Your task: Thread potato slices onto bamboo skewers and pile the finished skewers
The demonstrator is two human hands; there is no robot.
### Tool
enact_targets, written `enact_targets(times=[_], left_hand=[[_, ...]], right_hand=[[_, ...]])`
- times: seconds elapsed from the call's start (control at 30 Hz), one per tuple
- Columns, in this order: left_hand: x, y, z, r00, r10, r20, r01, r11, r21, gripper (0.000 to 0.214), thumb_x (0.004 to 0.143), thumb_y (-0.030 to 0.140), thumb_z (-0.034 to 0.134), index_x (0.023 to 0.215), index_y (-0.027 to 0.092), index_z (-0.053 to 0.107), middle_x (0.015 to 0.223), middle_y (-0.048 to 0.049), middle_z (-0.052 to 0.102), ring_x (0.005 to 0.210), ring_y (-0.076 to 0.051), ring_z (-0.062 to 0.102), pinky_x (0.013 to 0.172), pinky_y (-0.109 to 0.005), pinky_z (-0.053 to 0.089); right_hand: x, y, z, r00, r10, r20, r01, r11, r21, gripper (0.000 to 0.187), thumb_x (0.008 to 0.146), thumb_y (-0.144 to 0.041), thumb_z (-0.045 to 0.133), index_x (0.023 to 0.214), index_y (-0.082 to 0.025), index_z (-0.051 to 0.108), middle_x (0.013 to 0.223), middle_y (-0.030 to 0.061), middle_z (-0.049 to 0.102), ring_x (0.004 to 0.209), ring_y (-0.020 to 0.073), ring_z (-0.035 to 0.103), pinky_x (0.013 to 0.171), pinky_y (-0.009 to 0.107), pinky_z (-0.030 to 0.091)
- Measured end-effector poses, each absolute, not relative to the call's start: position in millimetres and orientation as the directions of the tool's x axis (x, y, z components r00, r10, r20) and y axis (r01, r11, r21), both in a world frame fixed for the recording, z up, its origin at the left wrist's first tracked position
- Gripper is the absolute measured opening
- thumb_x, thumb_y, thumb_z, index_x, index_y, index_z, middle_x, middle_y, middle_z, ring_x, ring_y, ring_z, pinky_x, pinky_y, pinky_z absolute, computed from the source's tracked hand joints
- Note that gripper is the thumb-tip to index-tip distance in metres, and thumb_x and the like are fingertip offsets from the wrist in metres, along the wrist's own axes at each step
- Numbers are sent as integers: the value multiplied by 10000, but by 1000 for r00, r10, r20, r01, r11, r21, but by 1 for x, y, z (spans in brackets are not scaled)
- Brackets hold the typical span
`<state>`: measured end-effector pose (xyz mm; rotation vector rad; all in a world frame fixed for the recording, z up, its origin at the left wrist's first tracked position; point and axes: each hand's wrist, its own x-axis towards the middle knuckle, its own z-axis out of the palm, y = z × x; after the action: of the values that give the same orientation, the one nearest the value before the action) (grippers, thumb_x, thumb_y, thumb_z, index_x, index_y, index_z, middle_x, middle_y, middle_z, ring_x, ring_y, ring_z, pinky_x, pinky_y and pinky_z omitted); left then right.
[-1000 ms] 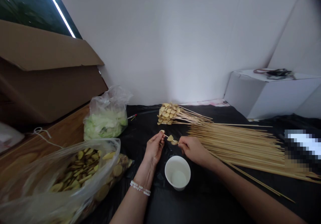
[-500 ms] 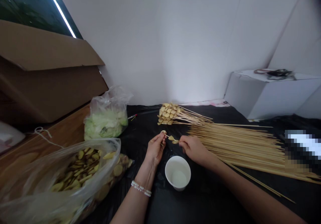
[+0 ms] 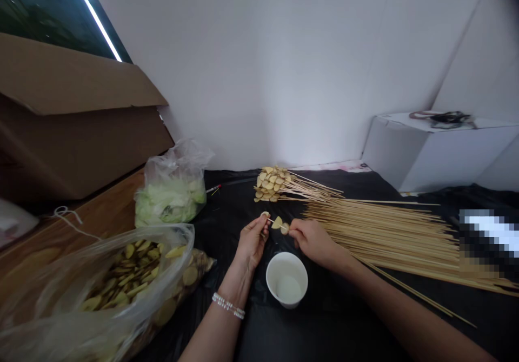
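We are holding a thin pale bamboo stick (image 3: pixel 271 220) over the black table cover (image 3: pixel 324 329), just on the far side of the round white paper cup (image 3: pixel 287 278). Our left hand (image 3: pixel 250 241) is pinching a small yellow potato slice (image 3: pixel 264 214) at the stick's left tip, and our right hand (image 3: pixel 311 241) is pinching the stick tight, just right of two more yellow slices (image 3: pixel 279 224) sitting on it. The stick is looking light and stiff but easy to snap, so we are thinking a hold close to the slices is best. The slices are looking thin, slippery and easy to split, so their edges are the safest place to pinch.
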<state>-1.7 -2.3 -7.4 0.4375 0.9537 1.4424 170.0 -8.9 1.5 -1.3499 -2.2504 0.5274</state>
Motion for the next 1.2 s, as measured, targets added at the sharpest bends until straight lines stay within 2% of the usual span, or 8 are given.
enact_targets(times=[0.27,0.47,0.53,0.73,0.9,0.97,1.13,1.2], left_hand=[[0,-3,-9,-121,949,-290,-638,149,756,61,699,96,726,746,63,705,625,-40,630,486,-20,521,442,-83,433],[0,-3,-8,-101,953,-284,-625,161,764,81,686,107,739,752,71,706,626,-35,628,489,-22,524,440,-83,439],[-1,-3,-8,-84,955,-283,-624,171,763,81,692,110,736,757,71,707,620,-32,623,487,-22,521,438,-83,437],[-1,-3,-10,-103,950,-295,-628,169,760,41,737,92,689,749,58,708,606,-39,621,480,-19,514,435,-79,424],[-1,-3,-8,-96,954,-285,-613,169,772,52,733,89,692,762,53,715,617,-43,625,489,-20,519,441,-82,424],[-1,-3,-8,-97,957,-274,-605,162,780,67,706,104,721,755,59,718,618,-41,626,493,-20,517,443,-82,423],[4,-4,-13,-89,955,-283,-578,182,795,146,606,148,800,701,75,716,581,-20,612,474,-17,490,433,-89,409],[7,-4,-16,-56,959,-278,-571,198,797,195,563,173,827,689,76,713,570,-12,604,470,-17,483,433,-96,404]], right_hand=[[167,-18,8,-356,881,312,830,451,-328,207,903,-176,371,831,-183,566,790,56,655,696,149,563,599,252,277],[170,-10,5,-379,909,175,624,391,-677,163,842,-174,447,712,-183,546,634,8,630,608,126,557,591,216,338],[170,-8,5,-373,909,184,597,387,-703,162,825,-165,458,687,-183,540,625,3,623,604,123,555,593,212,347],[166,-16,3,-395,852,344,763,513,-394,189,874,-169,389,834,-181,573,780,56,647,690,152,557,610,243,315],[163,-10,-5,-350,917,189,630,380,-677,157,832,-173,439,704,-189,529,629,3,612,601,129,540,579,224,339],[162,-9,-6,-346,924,160,614,352,-706,164,829,-174,441,686,-190,520,613,0,607,593,129,536,570,222,341],[160,-18,-2,-368,881,298,784,466,-411,176,889,-192,383,842,-182,552,780,52,644,686,143,552,602,241,295],[159,-19,0,-379,876,297,794,473,-382,178,902,-196,370,857,-183,541,790,54,644,694,145,555,607,245,284]])
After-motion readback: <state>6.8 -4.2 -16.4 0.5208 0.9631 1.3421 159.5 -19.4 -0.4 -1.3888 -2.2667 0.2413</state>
